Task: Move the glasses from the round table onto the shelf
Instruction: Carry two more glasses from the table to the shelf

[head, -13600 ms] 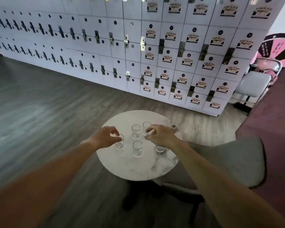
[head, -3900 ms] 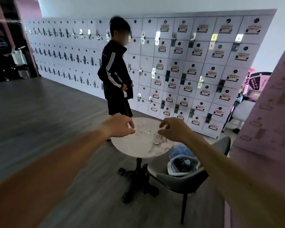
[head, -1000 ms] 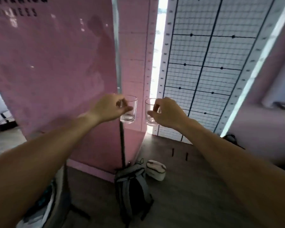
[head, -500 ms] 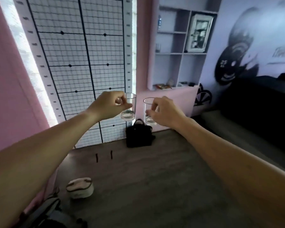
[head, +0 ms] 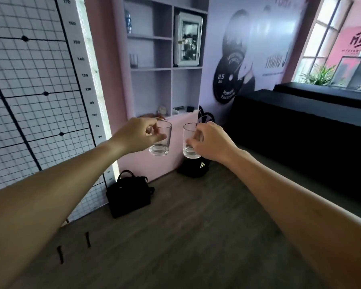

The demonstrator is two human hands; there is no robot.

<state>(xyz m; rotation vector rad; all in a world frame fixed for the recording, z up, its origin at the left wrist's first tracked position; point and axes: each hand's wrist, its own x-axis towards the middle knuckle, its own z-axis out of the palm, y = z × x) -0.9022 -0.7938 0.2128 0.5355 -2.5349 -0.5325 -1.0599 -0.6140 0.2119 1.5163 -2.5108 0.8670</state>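
Observation:
My left hand (head: 137, 136) pinches the rim of a clear glass (head: 160, 140), which hangs upright in the air. My right hand (head: 211, 141) holds a second clear glass (head: 189, 142) the same way, a short gap to its right. Both are carried in front of me at arm's length. Ahead stands a lilac wall shelf (head: 165, 68) with several open cubbies. Glasses (head: 133, 61) stand in its left middle cubby. The round table is out of view.
A black handbag (head: 129, 193) and a black sports bag (head: 196, 168) sit on the wooden floor below the shelf. A white cabinet (head: 188, 39) fills an upper right cubby. A measuring grid panel (head: 35, 84) covers the left wall. A black counter (head: 304, 130) runs along the right.
The view has swung right and closer to the shelf, which now looms larger ahead. Both hands keep their glasses, held in the same pose.

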